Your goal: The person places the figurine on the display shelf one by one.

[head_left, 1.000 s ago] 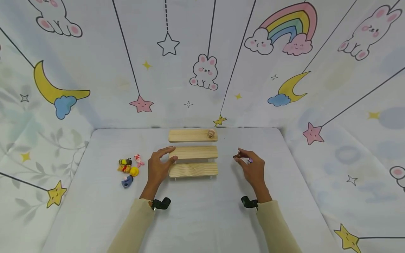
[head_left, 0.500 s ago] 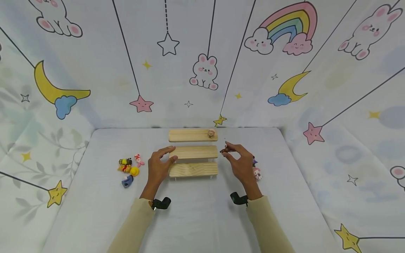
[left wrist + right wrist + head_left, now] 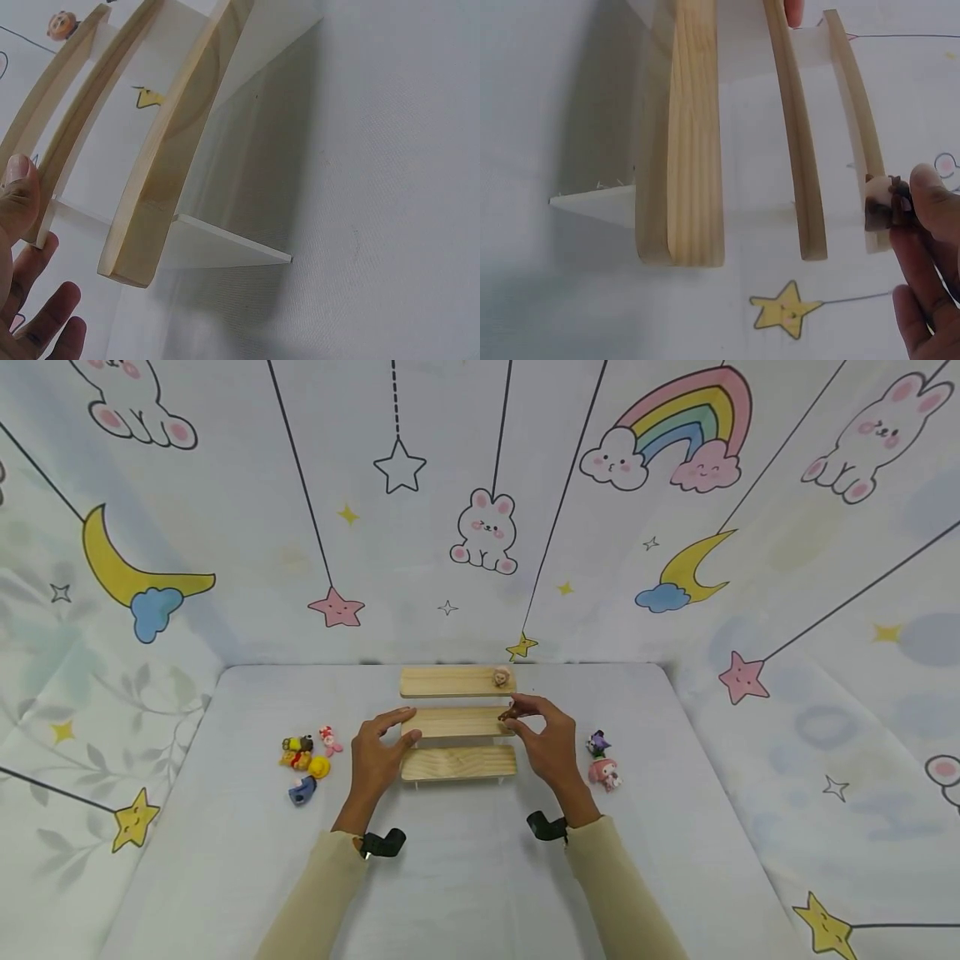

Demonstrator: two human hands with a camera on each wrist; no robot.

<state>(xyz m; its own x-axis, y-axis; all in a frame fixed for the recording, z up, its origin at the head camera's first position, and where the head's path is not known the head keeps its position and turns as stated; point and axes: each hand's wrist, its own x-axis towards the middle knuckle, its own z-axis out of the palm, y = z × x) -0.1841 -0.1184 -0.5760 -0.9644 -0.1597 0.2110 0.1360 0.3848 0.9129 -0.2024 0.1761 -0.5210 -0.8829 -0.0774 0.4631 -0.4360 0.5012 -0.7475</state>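
1. The right hand (image 3: 546,745) pinches a small brown figure (image 3: 511,714) in its fingers (image 3: 930,196), at the right end of the wooden stepped shelf's (image 3: 458,763) middle step
2. The left hand (image 3: 377,757) grips that step's left end, thumb against the edge
3. A tan figure (image 3: 501,677) stands on the far step
4. A purple figure (image 3: 597,743) and a pink figure (image 3: 604,772) lie right on the tabletop (image 3: 465,877); a cluster of figures (image 3: 305,762) lies left
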